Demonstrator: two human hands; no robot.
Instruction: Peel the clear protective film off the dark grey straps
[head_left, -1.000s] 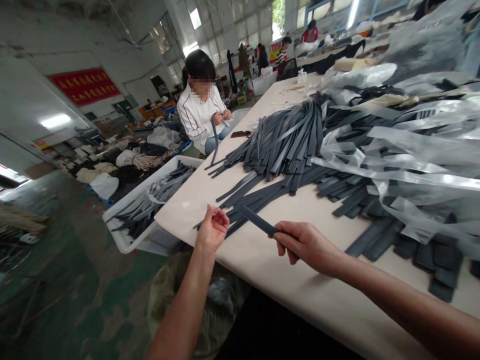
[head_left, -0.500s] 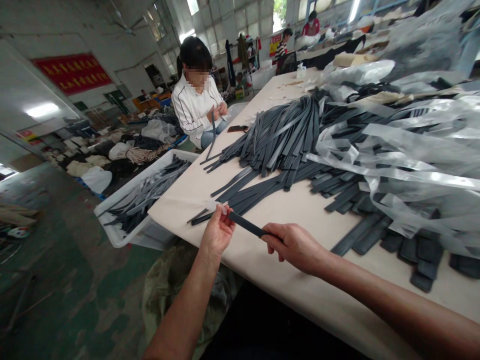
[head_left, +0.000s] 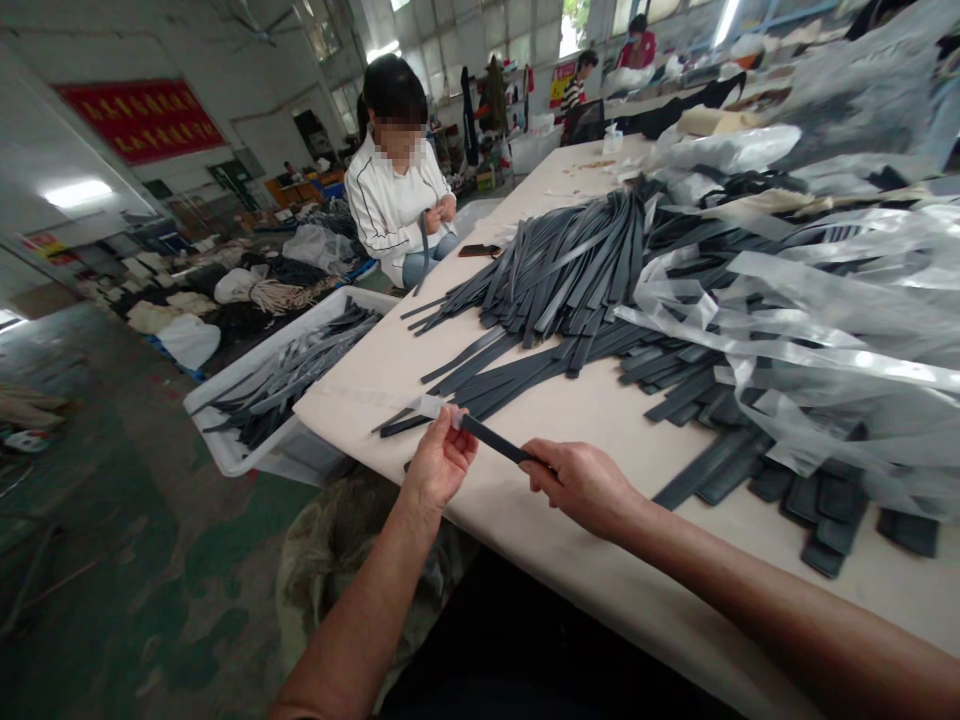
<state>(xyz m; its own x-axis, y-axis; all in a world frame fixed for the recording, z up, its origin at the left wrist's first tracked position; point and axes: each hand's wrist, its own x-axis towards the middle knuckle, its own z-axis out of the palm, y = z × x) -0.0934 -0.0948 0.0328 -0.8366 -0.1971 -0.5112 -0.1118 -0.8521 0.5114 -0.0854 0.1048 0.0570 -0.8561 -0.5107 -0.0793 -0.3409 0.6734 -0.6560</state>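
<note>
My left hand [head_left: 440, 465] is closed, pinching a small piece of clear plastic [head_left: 430, 405] against the far end of a dark grey strap [head_left: 495, 440]. Whether the plastic wraps that end or lies along it, I cannot tell. Closed around the same strap further along is my right hand [head_left: 581, 485], and the strap runs straight between the two hands above the table's near edge. Just beyond them a pile of similar grey straps [head_left: 570, 260] fans out over the table. Where my right fingers wrap round, the strap's near end is hidden.
Clear plastic sheeting [head_left: 840, 300] covers more straps on the right of the cream table [head_left: 600, 410]. A white bin [head_left: 232, 465] of straps stands by the table's left edge. A co-worker in a white jacket [head_left: 386, 205] handles a strap across the corner. A phone [head_left: 478, 250] lies nearby.
More of the clear plastic shows past my left fingertips. Both hands keep their hold on the strap. The whole view has shifted slightly.
</note>
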